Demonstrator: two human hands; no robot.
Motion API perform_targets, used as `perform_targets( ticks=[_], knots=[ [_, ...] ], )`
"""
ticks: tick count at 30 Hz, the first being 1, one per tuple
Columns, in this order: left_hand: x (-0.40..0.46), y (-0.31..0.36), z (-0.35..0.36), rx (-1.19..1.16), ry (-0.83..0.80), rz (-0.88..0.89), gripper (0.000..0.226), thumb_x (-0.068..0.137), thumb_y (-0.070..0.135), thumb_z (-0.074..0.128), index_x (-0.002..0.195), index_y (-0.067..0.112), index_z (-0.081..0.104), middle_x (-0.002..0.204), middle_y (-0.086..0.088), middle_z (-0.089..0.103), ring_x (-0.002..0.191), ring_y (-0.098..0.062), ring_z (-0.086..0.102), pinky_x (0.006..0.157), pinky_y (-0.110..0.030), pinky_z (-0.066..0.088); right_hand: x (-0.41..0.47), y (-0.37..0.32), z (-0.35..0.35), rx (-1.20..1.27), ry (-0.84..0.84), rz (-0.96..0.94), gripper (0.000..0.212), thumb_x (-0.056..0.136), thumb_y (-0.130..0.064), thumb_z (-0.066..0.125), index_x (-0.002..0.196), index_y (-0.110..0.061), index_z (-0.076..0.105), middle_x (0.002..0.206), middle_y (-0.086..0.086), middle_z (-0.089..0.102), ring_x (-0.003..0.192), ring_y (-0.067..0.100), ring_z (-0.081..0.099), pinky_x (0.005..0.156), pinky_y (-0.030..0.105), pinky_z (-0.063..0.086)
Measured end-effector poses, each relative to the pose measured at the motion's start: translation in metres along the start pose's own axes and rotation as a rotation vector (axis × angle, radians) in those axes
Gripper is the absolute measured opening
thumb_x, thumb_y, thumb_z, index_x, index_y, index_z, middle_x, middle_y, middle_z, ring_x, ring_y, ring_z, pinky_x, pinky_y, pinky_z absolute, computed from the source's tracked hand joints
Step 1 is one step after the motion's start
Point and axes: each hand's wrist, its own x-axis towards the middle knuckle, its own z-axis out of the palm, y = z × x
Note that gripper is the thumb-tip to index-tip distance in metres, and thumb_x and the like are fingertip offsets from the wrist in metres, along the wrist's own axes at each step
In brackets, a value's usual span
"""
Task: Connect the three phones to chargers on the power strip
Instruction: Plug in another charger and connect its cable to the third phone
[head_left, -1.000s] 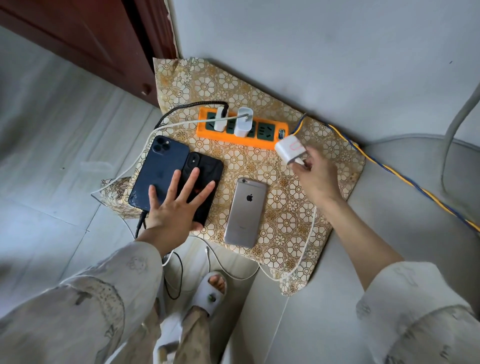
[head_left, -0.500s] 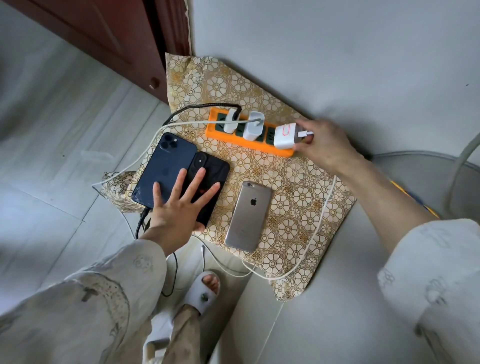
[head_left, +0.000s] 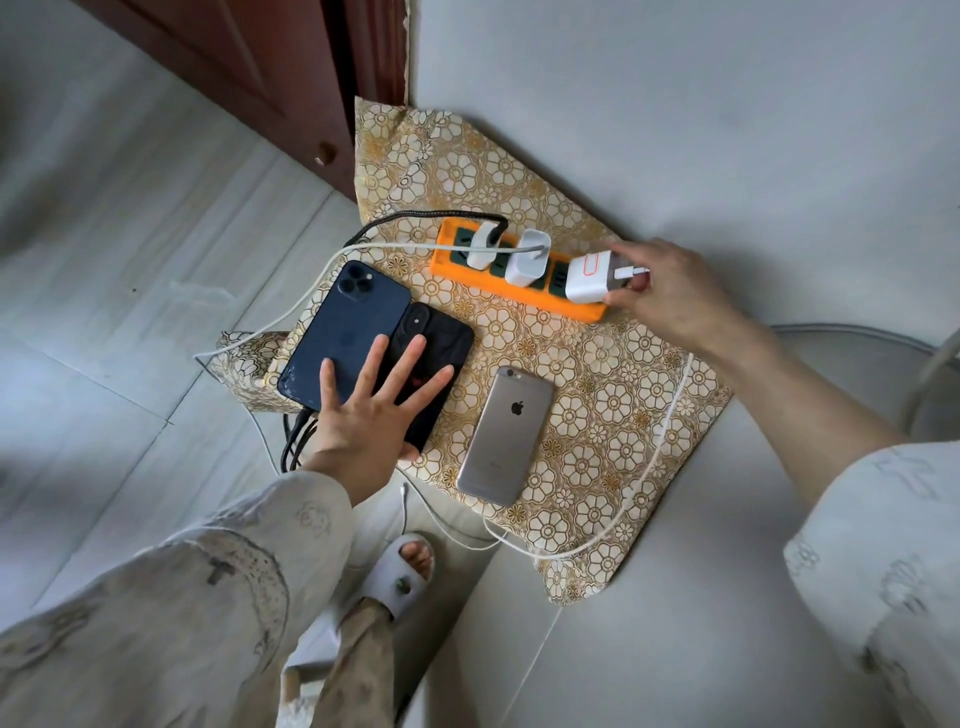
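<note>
A person's right hand (head_left: 670, 296) grips a white charger block (head_left: 589, 275) at the right end of an orange power strip (head_left: 519, 296) lying on a gold flower-patterned cushion (head_left: 623, 374).

The fingers and thumb of that hand curl round the block's cable end, where a white cable (head_left: 660, 441) runs out, loops down the cushion's right side and ends loose near the front edge. Two more white chargers (head_left: 527, 257) stand in the strip to the left. Nearer the viewer lie three phones, all face down: a dark blue phone (head_left: 343, 322), a black phone (head_left: 447, 338) partly under it, and, apart to the right, a gold phone (head_left: 506, 434). The left hand (head_left: 371, 415) rests flat on the blue and black phones, fingers straight and spread wide. A slippered foot (head_left: 402, 574) shows below.
</note>
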Motion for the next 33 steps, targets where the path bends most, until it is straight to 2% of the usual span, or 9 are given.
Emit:
perform_targets(
  ticks=[10, 17, 21, 26, 33],
  knots=[
    [-0.001, 0.0, -0.001, -0.011, -0.008, -0.012, 0.092, 0.088, 0.046, 0.047, 0.126, 0.043, -0.037, 0.145, 0.005, -0.042, 0.137, -0.028, -0.031, 0.11, -0.066, 0.003, 0.0, -0.001, 0.006, 0.0, 0.051, 0.018, 0.054, 0.083, -0.018, 0.064, 0.134, -0.015, 0.046, 0.123, 0.015, 0.055, 0.109, 0.032, 0.053, 0.094, 0.038, 0.04],
    [0.0, -0.001, 0.002, -0.014, 0.007, -0.012, 0.093, 0.088, 0.047, 0.047, 0.125, 0.043, -0.038, 0.144, 0.005, -0.042, 0.137, -0.029, -0.031, 0.109, -0.066, 0.002, 0.006, -0.004, 0.01, -0.169, 0.04, -0.046, 0.053, 0.083, -0.019, 0.063, 0.133, -0.01, 0.046, 0.123, 0.02, 0.053, 0.113, 0.037, 0.051, 0.096, 0.041, 0.04],
    [0.0, 0.0, 0.002, -0.017, 0.0, -0.014, 0.093, 0.087, 0.047, 0.047, 0.124, 0.043, -0.038, 0.142, 0.006, -0.045, 0.137, -0.029, -0.032, 0.109, -0.065, 0.002, 0.011, -0.015, 0.011, -0.23, 0.006, -0.123, 0.052, 0.08, -0.023, 0.067, 0.126, -0.005, 0.05, 0.118, 0.022, 0.055, 0.111, 0.037, 0.051, 0.091, 0.039, 0.041],
    [0.002, 0.0, 0.003, -0.013, 0.002, -0.019, 0.094, 0.087, 0.048, 0.047, 0.123, 0.044, -0.039, 0.135, 0.007, -0.049, 0.137, -0.028, -0.032, 0.109, -0.065, 0.001, 0.015, -0.022, 0.008, -0.2, 0.002, -0.067, 0.051, 0.076, -0.03, 0.072, 0.117, -0.005, 0.057, 0.116, 0.019, 0.06, 0.108, 0.034, 0.054, 0.084, 0.034, 0.043],
    [0.002, 0.0, 0.005, 0.002, 0.01, -0.02, 0.094, 0.087, 0.048, 0.046, 0.123, 0.043, -0.04, 0.134, 0.005, -0.049, 0.137, -0.029, -0.031, 0.11, -0.065, 0.003, 0.021, -0.038, 0.005, -0.402, -0.103, -0.104, 0.041, 0.084, -0.029, 0.063, 0.11, 0.001, 0.056, 0.113, 0.023, 0.058, 0.102, 0.037, 0.056, 0.08, 0.038, 0.045]
  ],
)
